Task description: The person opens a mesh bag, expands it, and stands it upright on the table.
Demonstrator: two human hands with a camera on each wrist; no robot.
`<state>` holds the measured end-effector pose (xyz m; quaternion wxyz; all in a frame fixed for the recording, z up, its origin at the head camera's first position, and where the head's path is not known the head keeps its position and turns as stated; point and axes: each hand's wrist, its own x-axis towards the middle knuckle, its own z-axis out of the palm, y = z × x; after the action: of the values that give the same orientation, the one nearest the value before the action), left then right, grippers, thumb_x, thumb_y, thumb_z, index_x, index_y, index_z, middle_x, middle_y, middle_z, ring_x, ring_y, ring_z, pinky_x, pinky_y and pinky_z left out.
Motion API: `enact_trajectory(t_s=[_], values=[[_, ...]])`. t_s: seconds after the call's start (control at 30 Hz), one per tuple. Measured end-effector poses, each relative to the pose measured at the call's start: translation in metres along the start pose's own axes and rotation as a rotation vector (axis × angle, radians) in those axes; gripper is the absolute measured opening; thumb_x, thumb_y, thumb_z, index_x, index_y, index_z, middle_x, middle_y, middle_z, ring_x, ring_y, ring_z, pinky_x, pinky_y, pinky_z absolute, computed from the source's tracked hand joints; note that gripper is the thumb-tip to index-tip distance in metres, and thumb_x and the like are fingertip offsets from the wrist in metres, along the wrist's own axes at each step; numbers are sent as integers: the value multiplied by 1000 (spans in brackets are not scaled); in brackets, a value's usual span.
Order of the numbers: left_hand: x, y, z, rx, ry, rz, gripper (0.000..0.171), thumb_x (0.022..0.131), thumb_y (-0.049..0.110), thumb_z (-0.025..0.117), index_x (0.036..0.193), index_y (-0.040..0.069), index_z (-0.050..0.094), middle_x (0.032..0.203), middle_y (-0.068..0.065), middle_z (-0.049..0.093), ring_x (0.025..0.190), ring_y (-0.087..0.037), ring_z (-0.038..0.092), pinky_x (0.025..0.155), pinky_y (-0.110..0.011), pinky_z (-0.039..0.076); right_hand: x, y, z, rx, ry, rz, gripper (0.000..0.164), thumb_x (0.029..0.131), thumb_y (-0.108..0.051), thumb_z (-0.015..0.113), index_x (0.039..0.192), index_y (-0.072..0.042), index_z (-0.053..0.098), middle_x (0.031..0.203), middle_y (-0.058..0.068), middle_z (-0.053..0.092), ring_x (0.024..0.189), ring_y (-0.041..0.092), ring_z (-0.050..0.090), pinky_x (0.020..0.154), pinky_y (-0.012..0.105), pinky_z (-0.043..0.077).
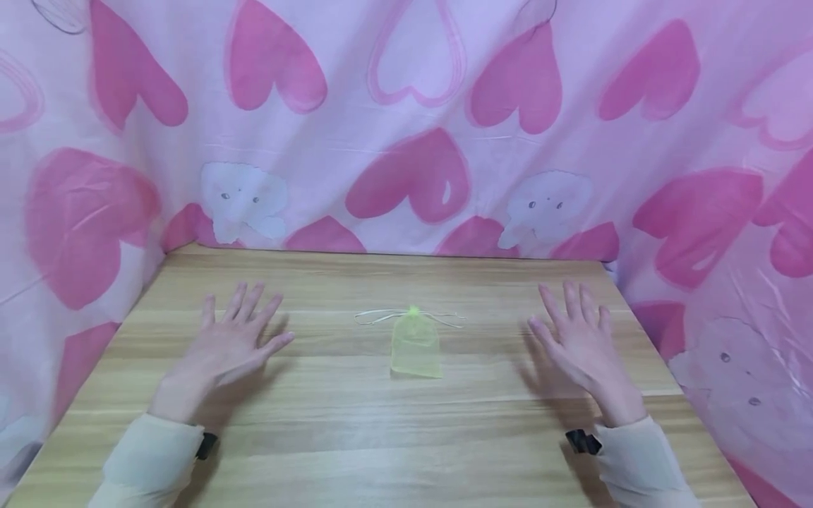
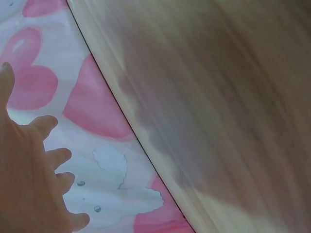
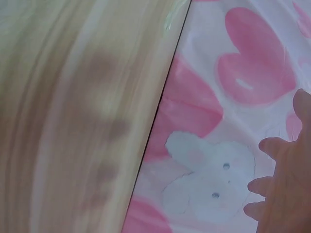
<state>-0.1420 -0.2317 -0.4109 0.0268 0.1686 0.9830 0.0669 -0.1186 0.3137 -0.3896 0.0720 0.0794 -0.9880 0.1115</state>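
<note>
A small yellow-green sheer drawstring pouch [image 1: 416, 353] lies flat near the middle of the table, its neck gathered and its pale strings spread to both sides. My left hand [image 1: 231, 346] is held over the table to the left of the pouch, fingers spread, holding nothing. On the other side, my right hand [image 1: 581, 346] has its fingers spread too and holds nothing. Both hands are apart from the pouch. In the wrist views, the left hand [image 2: 29, 174] and the right hand [image 3: 286, 170] show at the outer edges, with shadows on the wood.
The wood-grain table [image 1: 381, 451] meets a pink curtain [image 1: 330, 148] printed with hearts and white animals at the back and sides. Light sleeves cover both forearms, and a black strap piece [image 1: 583, 442] shows at the right wrist.
</note>
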Motion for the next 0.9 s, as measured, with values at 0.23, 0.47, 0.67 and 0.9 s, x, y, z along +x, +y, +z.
enact_trajectory(t_s=[0.23,0.47,0.67,0.9], values=[[13,14,1,-34,-15,20,81,97,67,30,157,15,18,161,-18,1,146,-37,-10,104,-63,-21,13,-19,0,15,-20,-60,67,102,-55,34,157,-22,18,161,19,2,146,35,-10,107,70,-4],[25,29,2,-48,-4,57,81,96,69,29,157,17,21,161,-18,6,147,-38,-2,106,-61,-19,26,-37,6,-8,-41,-123,66,102,-56,31,157,-23,18,162,15,0,147,31,-12,110,66,-2],[37,43,7,-41,-19,81,81,95,71,27,157,19,18,162,-16,3,147,-35,-6,107,-63,-17,33,-50,19,-1,-63,-169,65,102,-57,30,156,-22,23,162,14,3,147,32,-7,112,63,1],[54,66,11,-48,-23,118,82,94,73,24,157,21,17,162,-14,5,147,-35,-2,109,-65,-9,39,-56,38,101,-127,-229,61,104,-50,34,157,-20,22,162,13,0,148,34,-2,114,59,1]])
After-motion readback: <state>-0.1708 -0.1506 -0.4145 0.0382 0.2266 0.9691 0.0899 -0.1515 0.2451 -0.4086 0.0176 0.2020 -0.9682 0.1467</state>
